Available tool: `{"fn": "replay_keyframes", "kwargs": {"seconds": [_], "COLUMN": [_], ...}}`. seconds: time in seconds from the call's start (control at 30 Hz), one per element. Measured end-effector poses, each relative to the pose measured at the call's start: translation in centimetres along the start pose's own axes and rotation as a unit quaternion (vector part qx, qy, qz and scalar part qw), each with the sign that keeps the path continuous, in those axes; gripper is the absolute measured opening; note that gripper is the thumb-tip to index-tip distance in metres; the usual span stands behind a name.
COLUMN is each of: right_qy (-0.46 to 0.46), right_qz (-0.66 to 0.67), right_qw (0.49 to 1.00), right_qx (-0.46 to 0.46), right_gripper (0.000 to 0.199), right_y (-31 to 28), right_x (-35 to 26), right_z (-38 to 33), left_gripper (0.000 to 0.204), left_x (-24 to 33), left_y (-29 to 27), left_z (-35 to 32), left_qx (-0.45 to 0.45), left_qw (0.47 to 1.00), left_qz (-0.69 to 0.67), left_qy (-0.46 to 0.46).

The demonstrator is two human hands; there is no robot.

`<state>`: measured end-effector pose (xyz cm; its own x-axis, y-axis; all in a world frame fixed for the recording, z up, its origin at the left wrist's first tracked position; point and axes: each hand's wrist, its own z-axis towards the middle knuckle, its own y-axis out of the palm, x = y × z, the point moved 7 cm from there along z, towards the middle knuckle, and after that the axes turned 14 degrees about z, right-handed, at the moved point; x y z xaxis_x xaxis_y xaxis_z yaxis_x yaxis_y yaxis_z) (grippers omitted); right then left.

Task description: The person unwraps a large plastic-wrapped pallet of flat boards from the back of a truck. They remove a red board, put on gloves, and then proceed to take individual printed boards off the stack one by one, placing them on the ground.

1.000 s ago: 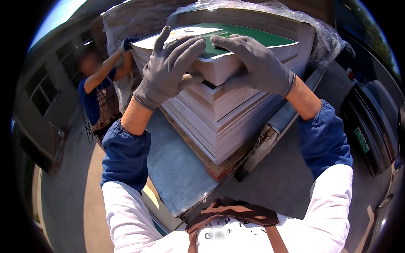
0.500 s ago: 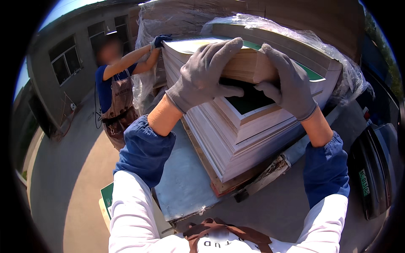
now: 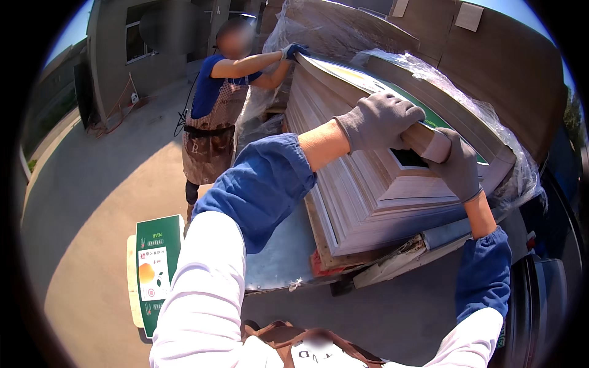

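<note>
A tall stack of flat cardboard sheets (image 3: 350, 196) stands in front of me. Its topmost sheets, green-printed on the upper face, are lifted at my end as a thick bundle (image 3: 423, 140), with a dark gap under them. My left hand (image 3: 381, 121), in a grey glove, is wrapped over the bundle's near left edge. At its right corner my right hand (image 3: 457, 164), gloved alike, has its fingers closed round the sheets. Across the stack, at the far left corner, a co-worker's gloved hands (image 3: 296, 51) rest on the same top sheets.
The co-worker (image 3: 215, 116) stands at left in a checked apron. Clear plastic wrap (image 3: 509, 147) hangs round the stack's back and right. A metal platform (image 3: 276, 260) lies under the pallet. On the ground at left is a green printed carton piece (image 3: 153, 270). A dark car (image 3: 540, 306) is at right.
My left hand has shifted from the left side to over the bundle's edge, closing on it. My right hand has tightened at the corner. The view has turned left, showing more of the carton piece.
</note>
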<state>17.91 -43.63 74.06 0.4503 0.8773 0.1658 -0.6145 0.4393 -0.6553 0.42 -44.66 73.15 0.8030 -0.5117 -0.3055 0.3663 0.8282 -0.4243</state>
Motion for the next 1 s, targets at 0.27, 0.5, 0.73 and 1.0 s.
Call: {"fn": "replay_keyframes", "kwargs": {"seconds": [0.27, 0.5, 0.73, 1.0], "right_qy": [0.047, -0.003, -0.017, -0.094], "right_qz": [-0.052, -0.033, -0.049, -0.063], "right_qw": [0.997, 0.999, 0.997, 0.993], "right_qx": [-0.025, -0.041, -0.050, -0.027], "right_gripper": [0.061, 0.061, 0.063, 0.061], "right_y": [25.3, 39.8, 37.8, 36.3], "right_x": [-48.7, -71.9, -52.5, -59.5], "right_z": [11.2, 17.5, 8.2, 9.3], "left_gripper": [0.050, 0.050, 0.053, 0.050], "left_x": [-15.8, -24.8, -18.4, -17.5], "left_y": [-33.7, -48.1, -29.3, -37.2], "left_z": [-40.8, -62.9, -54.8, -57.4], "left_qx": [-0.025, 0.024, 0.056, 0.084], "left_qw": [0.998, 0.997, 0.991, 0.989], "left_qz": [0.054, 0.063, 0.123, 0.122], "left_qy": [0.027, 0.028, 0.018, 0.014]}}
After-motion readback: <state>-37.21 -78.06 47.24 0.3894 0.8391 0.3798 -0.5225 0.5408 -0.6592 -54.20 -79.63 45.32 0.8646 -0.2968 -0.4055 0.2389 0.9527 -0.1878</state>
